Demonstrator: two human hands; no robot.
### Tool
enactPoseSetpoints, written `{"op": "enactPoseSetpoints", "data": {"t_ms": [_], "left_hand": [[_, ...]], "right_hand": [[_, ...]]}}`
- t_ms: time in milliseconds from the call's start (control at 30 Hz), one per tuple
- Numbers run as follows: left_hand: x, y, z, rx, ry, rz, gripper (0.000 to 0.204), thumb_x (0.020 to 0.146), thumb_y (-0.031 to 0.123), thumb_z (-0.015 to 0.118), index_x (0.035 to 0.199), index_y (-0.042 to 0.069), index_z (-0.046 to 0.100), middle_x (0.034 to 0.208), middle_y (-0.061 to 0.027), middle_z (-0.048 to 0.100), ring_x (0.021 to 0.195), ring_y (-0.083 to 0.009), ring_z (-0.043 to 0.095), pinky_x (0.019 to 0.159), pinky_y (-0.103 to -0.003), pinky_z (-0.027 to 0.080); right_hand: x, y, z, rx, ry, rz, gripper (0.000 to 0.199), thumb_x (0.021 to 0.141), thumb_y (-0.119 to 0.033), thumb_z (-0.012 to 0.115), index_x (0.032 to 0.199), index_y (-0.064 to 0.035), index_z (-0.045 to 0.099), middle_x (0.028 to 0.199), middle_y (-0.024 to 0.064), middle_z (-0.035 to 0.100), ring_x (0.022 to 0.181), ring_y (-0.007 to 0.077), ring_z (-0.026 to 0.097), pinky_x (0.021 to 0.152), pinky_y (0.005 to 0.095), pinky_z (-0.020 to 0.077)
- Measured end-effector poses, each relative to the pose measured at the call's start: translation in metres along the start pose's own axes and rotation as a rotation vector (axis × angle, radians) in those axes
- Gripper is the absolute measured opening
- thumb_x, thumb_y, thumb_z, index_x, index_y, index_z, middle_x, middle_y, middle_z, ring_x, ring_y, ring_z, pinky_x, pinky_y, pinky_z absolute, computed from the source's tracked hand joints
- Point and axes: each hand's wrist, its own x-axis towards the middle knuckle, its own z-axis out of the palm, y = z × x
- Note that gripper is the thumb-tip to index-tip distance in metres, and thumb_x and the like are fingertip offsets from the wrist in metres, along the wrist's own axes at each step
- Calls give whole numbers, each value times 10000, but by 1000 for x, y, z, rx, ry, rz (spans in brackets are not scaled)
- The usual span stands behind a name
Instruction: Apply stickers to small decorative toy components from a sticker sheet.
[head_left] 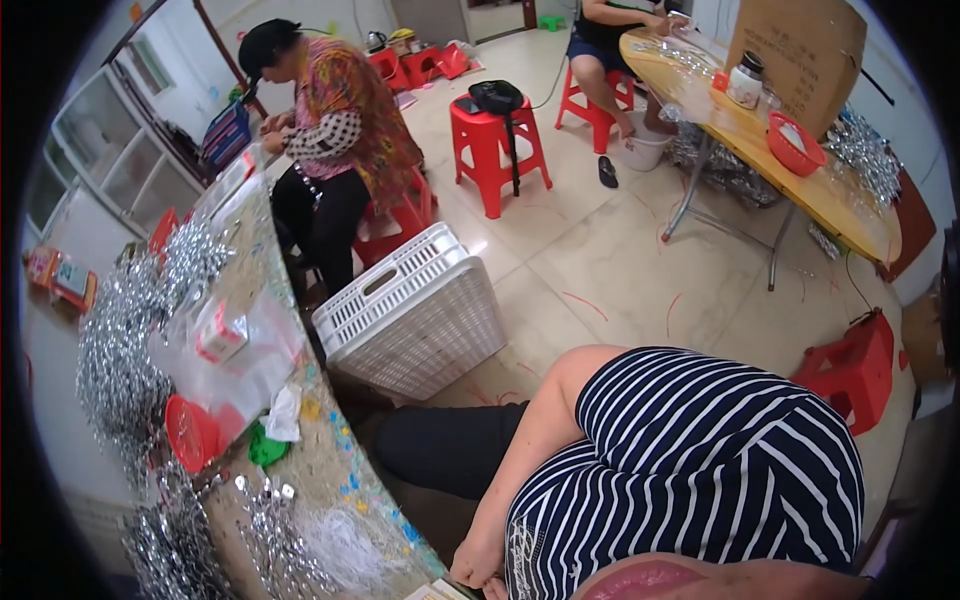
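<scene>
My right hand (pixel 475 562) is low in the view, beside the edge of the worktable (pixel 375 490) and against my striped shirt. Its fingers are curled together, and whatever they may hold is hidden. Fingertips show just below it at the picture's edge; I cannot tell whose hand they belong to. My left hand is otherwise out of view. Closest to the right hand is a pale printed card or box (pixel 436 592). Farther left on the table lie a tangle of white threads (pixel 345 550) and loose silvery pieces (pixel 272 530).
The table also bears a green crumpled piece (pixel 267 446), white tissue (pixel 285 412), a red basket (pixel 192 432), clear plastic bags (pixel 245 370) and silvery bundles (pixel 120 350). A white crate (pixel 420 330) leans beside it. A co-worker (pixel 340 120) sits beyond; another is by the far table (pixel 760 125).
</scene>
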Motion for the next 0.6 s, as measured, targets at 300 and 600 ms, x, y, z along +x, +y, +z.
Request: {"op": "enactPoseSetpoints", "data": {"t_ms": [300,600], "left_hand": [[5,6,23,87,-4,31,335,958,252,492,1103,-48,533,984,-137,545,836,-209,485,739,-317,393],[2,10,23,122,-34,52,306,955,239,496,1076,-39,537,949,-122,536,802,-192,473,708,-303,381]], "right_hand": [[-25,11,-20,-340,86,-220,398,766,-361,670,717,32,627,677,172,634,630,263,603,545,372,435],[-39,-12,-22,-438,3,-149,189,686,-201,672,693,-13,658,701,170,647,676,311,631,584,398,476]]}}
